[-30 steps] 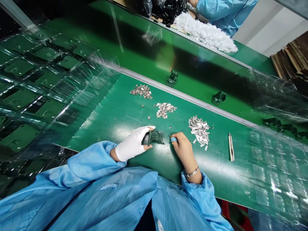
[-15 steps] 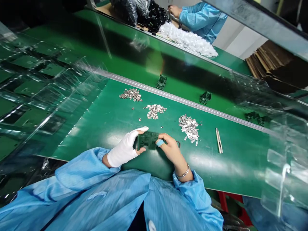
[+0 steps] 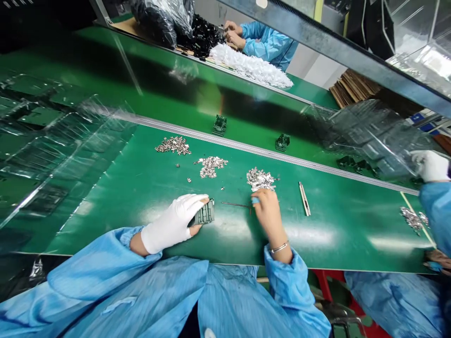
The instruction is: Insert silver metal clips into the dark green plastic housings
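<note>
In a white glove, my left hand (image 3: 176,220) grips a green slotted part (image 3: 205,213) by its edges, just above the green table. My bare right hand (image 3: 267,209), with blue tape on a finger, reaches over the near edge of a pile of flat silvery pieces (image 3: 260,178). Its fingers are bent together, and what they pinch, if anything, is too small to tell. A thin dark rod (image 3: 234,204) lies between my hands, its right end near my right fingers. Two more piles of small metal pieces, one at the left (image 3: 173,145) and one in the middle (image 3: 211,166), lie farther back.
A pale knife-like tool (image 3: 303,199) lies right of the piles. Beyond the metal rail (image 3: 225,143) stand several green parts, one of them here (image 3: 219,125). A co-worker's gloved hand (image 3: 431,165) is at the right; another person's hands (image 3: 234,35) work at the back. Clear plastic trays (image 3: 45,136) lie left.
My right hand has left the green part and moved right to the flat pieces. The part in my left hand is turned, now showing its slots. The view has shifted right, bringing a co-worker's arm in.
</note>
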A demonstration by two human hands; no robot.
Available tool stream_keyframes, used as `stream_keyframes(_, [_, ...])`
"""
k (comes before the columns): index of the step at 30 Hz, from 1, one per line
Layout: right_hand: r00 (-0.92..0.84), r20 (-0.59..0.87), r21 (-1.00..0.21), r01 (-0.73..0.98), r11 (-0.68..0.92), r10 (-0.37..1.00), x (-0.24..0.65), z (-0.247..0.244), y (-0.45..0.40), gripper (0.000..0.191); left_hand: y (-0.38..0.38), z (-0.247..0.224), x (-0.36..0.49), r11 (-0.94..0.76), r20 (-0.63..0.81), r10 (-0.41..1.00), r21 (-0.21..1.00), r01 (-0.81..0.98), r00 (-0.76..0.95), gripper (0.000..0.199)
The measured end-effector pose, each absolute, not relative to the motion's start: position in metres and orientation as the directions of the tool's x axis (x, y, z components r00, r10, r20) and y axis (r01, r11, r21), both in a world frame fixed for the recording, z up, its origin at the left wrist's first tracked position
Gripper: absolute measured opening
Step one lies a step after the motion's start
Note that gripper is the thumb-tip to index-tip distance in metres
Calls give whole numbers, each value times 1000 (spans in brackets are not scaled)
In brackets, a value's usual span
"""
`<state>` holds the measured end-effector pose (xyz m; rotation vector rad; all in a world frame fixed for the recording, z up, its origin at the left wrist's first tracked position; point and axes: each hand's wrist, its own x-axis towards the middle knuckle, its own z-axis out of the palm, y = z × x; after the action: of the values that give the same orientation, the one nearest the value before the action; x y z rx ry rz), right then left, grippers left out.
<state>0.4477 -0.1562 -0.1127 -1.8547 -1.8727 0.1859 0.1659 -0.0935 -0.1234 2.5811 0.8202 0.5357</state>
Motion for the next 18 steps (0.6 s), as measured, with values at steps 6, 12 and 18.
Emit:
stream_keyframes(6, [154, 178, -286, 953, -99, 972, 491, -135, -156, 23, -92, -116, 159, -757, 316, 609, 505, 415, 727, 66])
stream_keyframes(12, [61, 275, -417, 907, 62, 959, 458, -113, -154, 12, -87, -103, 167, -777, 531, 627, 479, 408, 570, 26])
stream_keyframes(18, [-184, 386, -522, 764, 379, 904, 383, -86, -157, 10, -94, -81, 193, -768, 366, 622, 456, 449, 692, 32])
